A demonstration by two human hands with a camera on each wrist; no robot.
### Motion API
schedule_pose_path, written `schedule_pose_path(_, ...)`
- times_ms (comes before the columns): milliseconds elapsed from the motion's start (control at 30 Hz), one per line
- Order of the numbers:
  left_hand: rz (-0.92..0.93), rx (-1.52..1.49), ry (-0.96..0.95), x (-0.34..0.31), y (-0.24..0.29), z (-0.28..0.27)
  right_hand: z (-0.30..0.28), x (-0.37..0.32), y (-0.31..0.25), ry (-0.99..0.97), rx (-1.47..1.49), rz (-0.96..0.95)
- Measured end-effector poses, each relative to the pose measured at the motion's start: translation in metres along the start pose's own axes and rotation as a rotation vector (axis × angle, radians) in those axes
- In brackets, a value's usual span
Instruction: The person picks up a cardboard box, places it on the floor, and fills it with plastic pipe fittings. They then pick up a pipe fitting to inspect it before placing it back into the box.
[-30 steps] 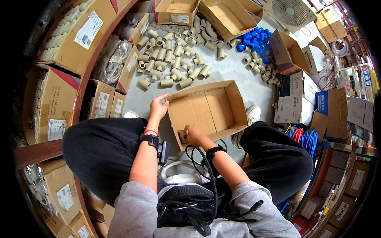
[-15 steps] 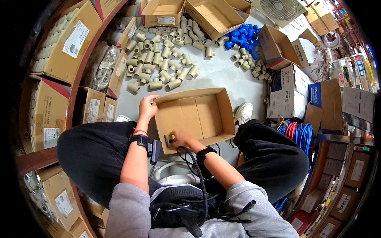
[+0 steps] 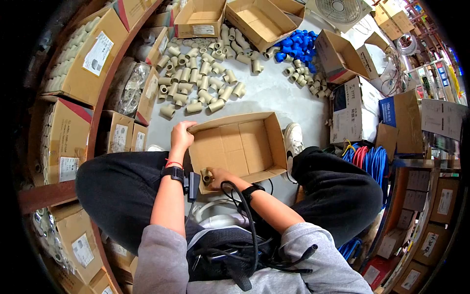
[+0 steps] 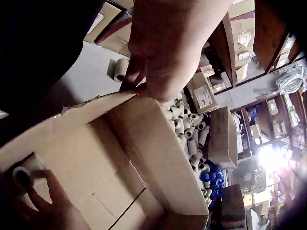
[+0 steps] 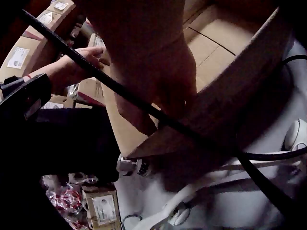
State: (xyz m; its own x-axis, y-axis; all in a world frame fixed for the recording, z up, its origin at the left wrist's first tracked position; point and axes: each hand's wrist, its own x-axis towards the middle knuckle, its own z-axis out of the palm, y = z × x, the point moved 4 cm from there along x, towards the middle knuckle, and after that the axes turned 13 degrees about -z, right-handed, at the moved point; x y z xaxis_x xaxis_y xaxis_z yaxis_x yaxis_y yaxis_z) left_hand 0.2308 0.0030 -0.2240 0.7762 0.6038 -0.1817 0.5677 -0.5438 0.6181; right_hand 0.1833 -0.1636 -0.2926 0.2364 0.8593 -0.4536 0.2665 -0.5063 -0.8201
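R fingers (image 4: 56, 188) pinch fitting (image 4: 34, 165) in box's (image 3: 242, 142) nr-L corner; L fingers (image 4: 133, 76) grip far-L edge.

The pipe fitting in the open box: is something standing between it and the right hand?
Nothing visible stands between them: the right hand holds the pipe fitting, inside the near-left corner of the box.

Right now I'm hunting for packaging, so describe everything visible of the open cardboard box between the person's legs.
The box is plain brown, apparently cardboard, rectangular and open-topped, with low walls and creases across its inner bottom. It sits slightly askew, opening upward, one edge looking ragged in the left wrist view. The left hand grips its far left corner; the right hand holds a beige pipe fitting in the near left corner.
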Motion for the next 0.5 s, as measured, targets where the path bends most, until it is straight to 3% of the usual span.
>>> schedule_pose_path(267, 0.057, -0.019, -0.041, 0.000, 0.003, 0.000, 0.001, 0.000, 0.022, -0.001, -0.074, -0.088)
schedule_pose_path(500, 0.067, -0.010, -0.083, -0.001, 0.007, 0.002, -0.001, 0.007, 0.037, -0.089, -0.102, -0.038)
